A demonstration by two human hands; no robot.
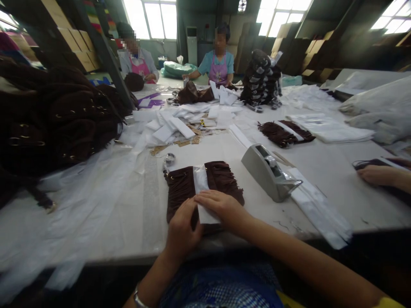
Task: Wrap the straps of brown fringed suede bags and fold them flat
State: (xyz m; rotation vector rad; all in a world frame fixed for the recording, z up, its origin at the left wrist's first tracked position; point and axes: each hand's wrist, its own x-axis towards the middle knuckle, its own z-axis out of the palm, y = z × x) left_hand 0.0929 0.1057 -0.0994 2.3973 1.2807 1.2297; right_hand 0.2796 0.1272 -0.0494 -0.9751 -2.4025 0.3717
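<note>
- At frame center, below middle: dark brown fringed bag lies flat on white table, white band across it.
- Left hand: fingers bent by the band; cannot tell whether it grips.
- Right hand: open, fingers extended, resting over the band.
- Right of center: gray tape dispenser, near bag.

Bare left hand + bare right hand = 2. Near dark brown fringed bag with white band + far-right dark brown fringed bag with white band = 2. Grey plastic tape dispenser: 1. Far person in pink apron + far person in lilac apron = 2. Left dark brown bag heap: 1, contents uncountable. White rectangular pads, far middle: many, overlapping.
</note>
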